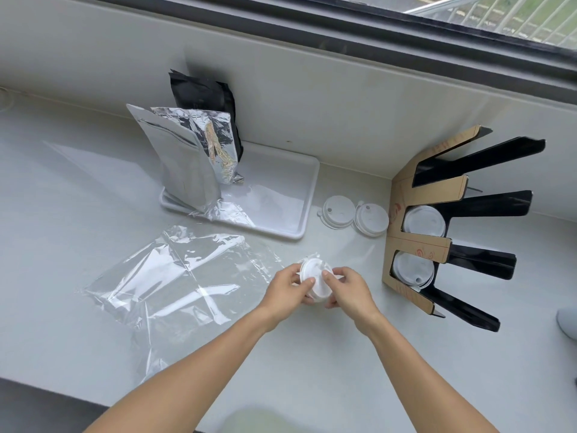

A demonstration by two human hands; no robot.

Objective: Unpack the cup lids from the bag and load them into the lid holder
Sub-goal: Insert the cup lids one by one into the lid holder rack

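My left hand (288, 287) and my right hand (348, 289) both grip a small stack of white cup lids (316, 278) just above the counter, thumbs on top. A clear plastic bag (175, 279) lies crumpled and flat to the left of my hands. The cardboard and black lid holder (418, 242) stands at the right, with white lids (423, 221) in one slot and more lids (412, 270) in the slot below. Two loose lids (338, 210) (371, 218) lie on the counter beside the holder.
A white tray (281, 198) at the back holds silver foil pouches (187, 160) and a black pouch (206, 101). A window sill wall runs behind. A grey object (568, 323) shows at the right edge.
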